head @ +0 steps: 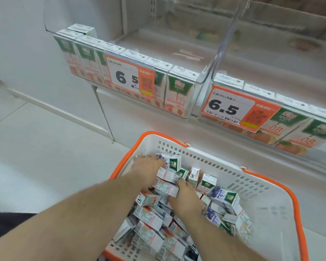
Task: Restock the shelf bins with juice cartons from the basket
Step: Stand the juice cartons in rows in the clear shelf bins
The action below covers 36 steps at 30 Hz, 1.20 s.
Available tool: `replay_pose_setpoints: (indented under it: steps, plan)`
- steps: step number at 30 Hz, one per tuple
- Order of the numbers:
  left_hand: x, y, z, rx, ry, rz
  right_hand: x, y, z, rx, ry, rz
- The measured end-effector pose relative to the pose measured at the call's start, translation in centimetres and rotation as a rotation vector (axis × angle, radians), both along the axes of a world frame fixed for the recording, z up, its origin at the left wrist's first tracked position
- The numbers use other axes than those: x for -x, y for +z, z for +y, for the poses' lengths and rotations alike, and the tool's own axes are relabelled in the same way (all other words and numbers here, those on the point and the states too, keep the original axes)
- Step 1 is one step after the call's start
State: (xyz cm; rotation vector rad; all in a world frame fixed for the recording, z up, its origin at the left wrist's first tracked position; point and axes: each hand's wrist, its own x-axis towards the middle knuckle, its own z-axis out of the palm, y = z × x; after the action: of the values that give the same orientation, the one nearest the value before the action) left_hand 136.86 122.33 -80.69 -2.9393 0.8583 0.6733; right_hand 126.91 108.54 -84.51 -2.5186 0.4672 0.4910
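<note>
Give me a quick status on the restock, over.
Both hands in the basket, left hand and right hand each on a juice carton in the pile; grip unclear. Front rows of both shelf bins full. Nothing blocking.

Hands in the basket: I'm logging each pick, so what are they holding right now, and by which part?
The left hand grips a carton by its near end. The right hand rests among the cartons; its hold cannot be told.
</note>
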Motion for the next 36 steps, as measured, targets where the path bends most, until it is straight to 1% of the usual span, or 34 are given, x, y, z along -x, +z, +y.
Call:
replay_pose_setpoints:
  steps: [1,3,5,7,10,14,17,21,25,30,32,36]
  plan:
    - [-0.1,0.3,0.0,0.016,0.018,0.02,0.0,0.0,-0.2,-0.054,-0.004,-0.014]
    - [-0.1,1.5,-0.1,0.045,0.056,0.044,0.3,0.9,-1.0,-0.227,-0.052,-0.043]
    - [-0.1,3.2,-0.2,0.088,0.11,0.083,0.6,2.7,-2.2,-0.366,-0.168,-0.019]
    - [-0.1,5.0,-0.3,0.17,0.136,0.134,1.2,4.8,-3.6,-0.451,-0.284,-0.001]
    - [0.3,8.2,-1.0,0.37,0.174,0.188,2.4,8.3,-5.3,-0.594,-0.397,-0.007]
    - [1.6,12.9,-2.3,0.635,0.322,0.398,4.1,13.8,-6.6,-0.828,-0.45,-0.076]
    - [2.8,16.3,-2.9,0.816,0.358,0.529,5.2,17.7,-7.1,-1.021,-0.513,-0.176]
    - [4.3,20.4,-3.5,0.97,0.378,0.716,6.6,21.9,-7.8,-1.136,-0.597,-0.24]
    - [5.6,22.8,-4.3,1.152,0.414,0.92,7.5,25.0,-8.7,-1.211,-0.586,-0.303]
    - [6.0,23.8,-5.2,1.467,0.579,1.044,7.5,27.8,-9.2,-1.297,-0.571,-0.38]
    - [6.0,24.2,-5.2,1.507,0.67,1.079,7.1,27.8,-9.3,-1.352,-0.628,-0.433]
    - [5.3,24.5,-4.5,1.46,0.831,1.042,6.4,27.8,-8.5,-1.45,-0.727,-0.442]
